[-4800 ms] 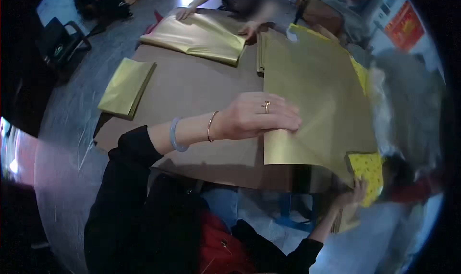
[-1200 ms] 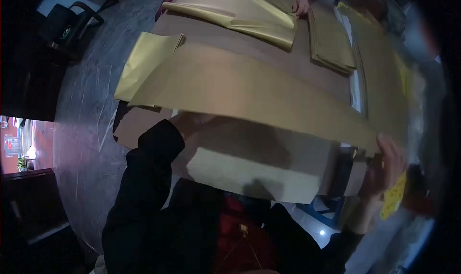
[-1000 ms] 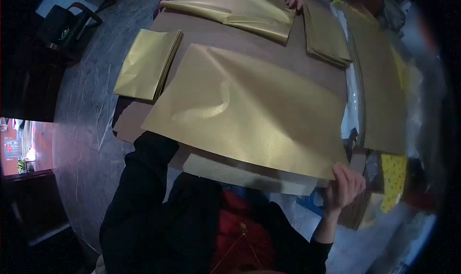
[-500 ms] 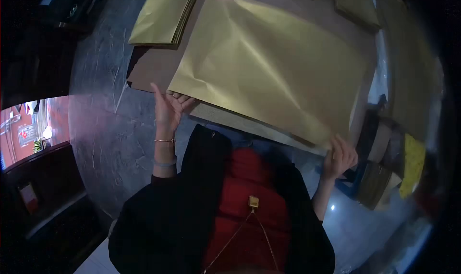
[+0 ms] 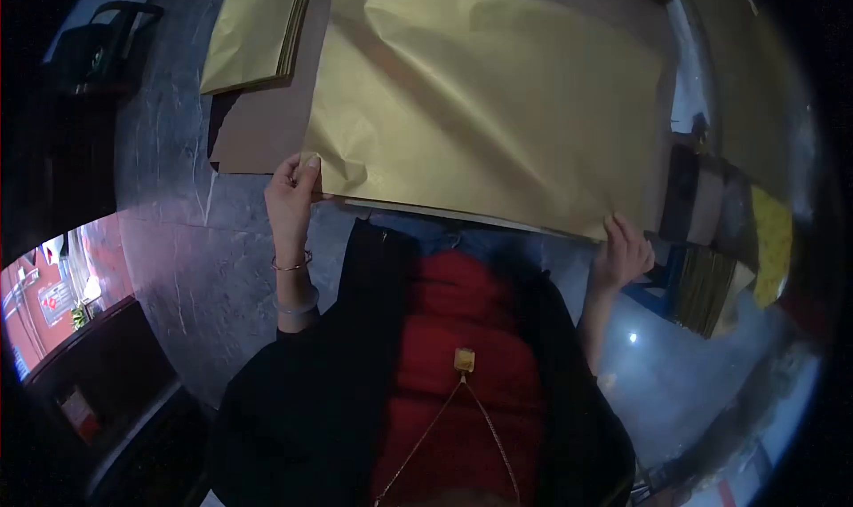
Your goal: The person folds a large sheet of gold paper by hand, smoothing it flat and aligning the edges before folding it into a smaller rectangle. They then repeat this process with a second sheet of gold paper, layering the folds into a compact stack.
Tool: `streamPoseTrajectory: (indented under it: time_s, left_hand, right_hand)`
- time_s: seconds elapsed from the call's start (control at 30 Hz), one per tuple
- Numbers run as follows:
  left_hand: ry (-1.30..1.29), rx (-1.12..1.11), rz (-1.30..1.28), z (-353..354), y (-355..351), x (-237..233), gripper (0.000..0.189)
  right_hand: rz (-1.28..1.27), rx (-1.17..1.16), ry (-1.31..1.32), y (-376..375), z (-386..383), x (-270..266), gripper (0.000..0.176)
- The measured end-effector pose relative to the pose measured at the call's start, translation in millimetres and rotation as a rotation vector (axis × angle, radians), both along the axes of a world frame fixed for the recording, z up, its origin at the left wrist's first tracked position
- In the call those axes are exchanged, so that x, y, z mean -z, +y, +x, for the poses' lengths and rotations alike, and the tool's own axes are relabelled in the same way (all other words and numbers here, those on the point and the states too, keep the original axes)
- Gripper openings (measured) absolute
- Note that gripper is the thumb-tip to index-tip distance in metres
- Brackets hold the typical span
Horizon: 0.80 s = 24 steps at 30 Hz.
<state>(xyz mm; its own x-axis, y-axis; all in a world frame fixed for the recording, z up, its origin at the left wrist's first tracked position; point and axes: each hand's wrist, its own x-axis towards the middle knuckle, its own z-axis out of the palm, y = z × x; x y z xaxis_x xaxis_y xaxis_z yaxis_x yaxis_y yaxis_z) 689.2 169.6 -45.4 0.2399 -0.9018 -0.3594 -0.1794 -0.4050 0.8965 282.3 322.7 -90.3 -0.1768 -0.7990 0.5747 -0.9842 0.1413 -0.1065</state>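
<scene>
A large gold-coloured sheet [image 5: 498, 107], creased diagonally, spreads over a brown work surface [image 5: 262, 138] in front of me. Its near left corner is pinched by my left hand [image 5: 293, 191], thumb on top and fingers closed. At the near right corner my right hand [image 5: 625, 254] grips the sheet's edge, with the fingertips on top and the thumb hidden. The sheet's near edge hangs close to my body. To its left lies a stack of folded gold sheets [image 5: 253, 31], apart from both hands.
Bundles of brown paper [image 5: 706, 292] and a yellow item [image 5: 771, 245] are at the right. A dark chair [image 5: 115, 40] stands at the upper left. A dark cabinet-like object [image 5: 102, 374] is at the lower left.
My left hand has gone from open fingers under the edge to a pinch on the corner. The sheet and the stack appear further left in view.
</scene>
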Motion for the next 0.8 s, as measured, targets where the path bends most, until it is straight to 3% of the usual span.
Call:
streamPoseTrajectory:
  time_s: [0.07, 0.1, 0.13, 0.2, 0.3, 0.33, 0.43, 0.47, 0.5, 0.57, 0.7, 0.77, 0.8]
  left_hand:
    - [-0.362, 0.143, -0.151, 14.0, 0.4, 21.1, 0.037]
    - [-0.123, 0.097, -0.063, 8.2, 4.1, 14.4, 0.039]
    - [-0.107, 0.123, -0.068, 3.6, 5.9, 9.7, 0.039]
    - [-0.281, 0.116, -0.097, -0.6, 6.3, 4.2, 0.04]
    - [-0.425, 0.179, -0.193, 10.2, 0.2, 19.5, 0.042]
    - [-0.621, 0.23, -0.047, -3.6, -0.8, -5.6, 0.044]
    - [-0.792, 0.295, -0.078, 9.5, -1.6, 5.1, 0.045]
    - [-0.736, 0.289, -0.294, 26.8, -2.5, 31.7, 0.046]
    - [-0.733, 0.302, -0.305, 24.7, -2.4, 26.7, 0.046]
    - [-0.727, 0.283, -0.058, 20.9, -3.4, 13.7, 0.046]
    - [-0.728, 0.257, -0.008, 11.6, -5.9, 8.0, 0.048]
    - [-1.123, 0.398, -0.282, 7.9, -2.3, 11.2, 0.051]
    - [-1.043, 0.462, -0.419, -6.5, 2.8, 6.0, 0.056]
  right_hand:
    - [-0.075, -0.003, 0.017, 1.6, 2.5, 1.4, 0.021]
    - [-0.078, 0.022, 0.031, 3.0, 3.0, 3.4, 0.021]
    - [-0.042, 0.024, 0.02, 4.6, 3.1, 4.9, 0.02]
    - [0.059, 0.054, -0.021, 8.9, 4.4, 6.5, 0.019]
    - [-0.002, 0.025, -0.069, 1.6, 6.9, 10.1, 0.023]
    - [0.091, 0.065, -0.057, 2.4, 9.0, 8.0, 0.026]
    - [0.043, 0.012, -0.105, 3.8, 9.1, 7.5, 0.024]
    - [0.038, 0.029, -0.103, 3.1, 9.7, 7.6, 0.024]
    - [0.019, 0.013, -0.117, 4.1, 11.1, 7.8, 0.022]
    - [0.0, 0.007, -0.131, 4.9, 13.5, 5.5, 0.02]
    - [0.01, 0.018, -0.129, 4.1, 13.0, 7.4, 0.019]
    - [0.005, 0.013, -0.124, 4.0, 11.9, 9.3, 0.02]
    - [0.011, 0.006, -0.124, 5.2, 11.6, 10.1, 0.021]
